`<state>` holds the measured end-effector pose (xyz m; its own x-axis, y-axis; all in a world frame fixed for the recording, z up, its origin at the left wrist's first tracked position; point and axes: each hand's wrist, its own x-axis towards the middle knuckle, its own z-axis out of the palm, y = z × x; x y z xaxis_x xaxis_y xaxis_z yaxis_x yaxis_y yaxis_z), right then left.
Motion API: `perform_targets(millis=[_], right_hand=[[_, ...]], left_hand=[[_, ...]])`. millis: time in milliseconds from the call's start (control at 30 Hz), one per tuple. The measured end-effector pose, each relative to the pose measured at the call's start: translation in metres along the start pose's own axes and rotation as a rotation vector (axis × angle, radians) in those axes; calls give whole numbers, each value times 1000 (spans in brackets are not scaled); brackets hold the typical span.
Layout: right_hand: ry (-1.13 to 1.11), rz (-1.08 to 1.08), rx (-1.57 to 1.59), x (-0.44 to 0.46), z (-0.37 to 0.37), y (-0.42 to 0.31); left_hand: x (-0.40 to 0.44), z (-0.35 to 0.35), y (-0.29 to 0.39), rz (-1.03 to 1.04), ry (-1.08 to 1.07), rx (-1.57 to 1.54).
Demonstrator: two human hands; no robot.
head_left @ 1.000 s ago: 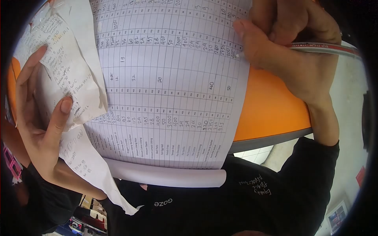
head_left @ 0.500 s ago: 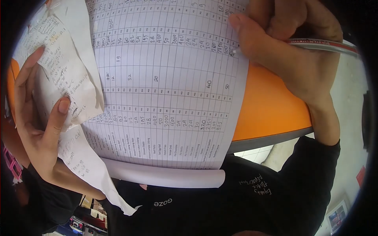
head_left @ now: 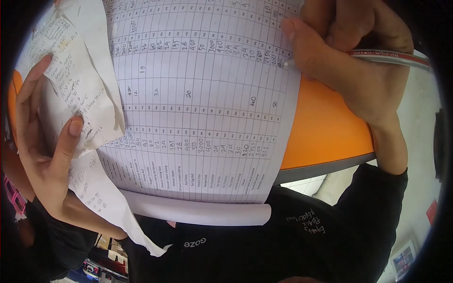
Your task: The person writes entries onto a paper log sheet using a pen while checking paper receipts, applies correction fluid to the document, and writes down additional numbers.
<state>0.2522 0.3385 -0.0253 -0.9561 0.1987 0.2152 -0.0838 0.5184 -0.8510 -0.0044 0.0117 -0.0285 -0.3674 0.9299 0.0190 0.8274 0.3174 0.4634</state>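
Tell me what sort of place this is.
Likely a food outlet or its office: a printed sheet lists foods such as French Fries with handwritten numbers, over an orange table, beside handwritten slips.

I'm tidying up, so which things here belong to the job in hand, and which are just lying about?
In use:
- printed sheet
- handwritten notes, left hand
- pen, right hand
- orange surface beneath

Apparently just around:
- framed picture
- red item
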Motion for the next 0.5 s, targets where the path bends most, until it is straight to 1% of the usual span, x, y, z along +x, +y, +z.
perform_targets(millis=[100, 200, 300, 400, 433, 500], right_hand=[[12, -50, 40, 1, 1, 3], [-13, -82, 9, 3, -1, 2], [16, -80, -10, 0, 1, 8], [11, -186, -78, 0, 2, 7], [6, -97, -39, 2, 1, 1], [3, -7, 0, 2, -1, -1]], left_hand=[[0, -1, 2, -37, -10, -26], [0, -1, 0, -7, 1, 7], [0, -1, -2, 5, 2, -13], [0, -1, -1, -11, -2, -14], [0, -2, -2, -16, -11, -12], [0, -2, 0, -19, -21, -9]])
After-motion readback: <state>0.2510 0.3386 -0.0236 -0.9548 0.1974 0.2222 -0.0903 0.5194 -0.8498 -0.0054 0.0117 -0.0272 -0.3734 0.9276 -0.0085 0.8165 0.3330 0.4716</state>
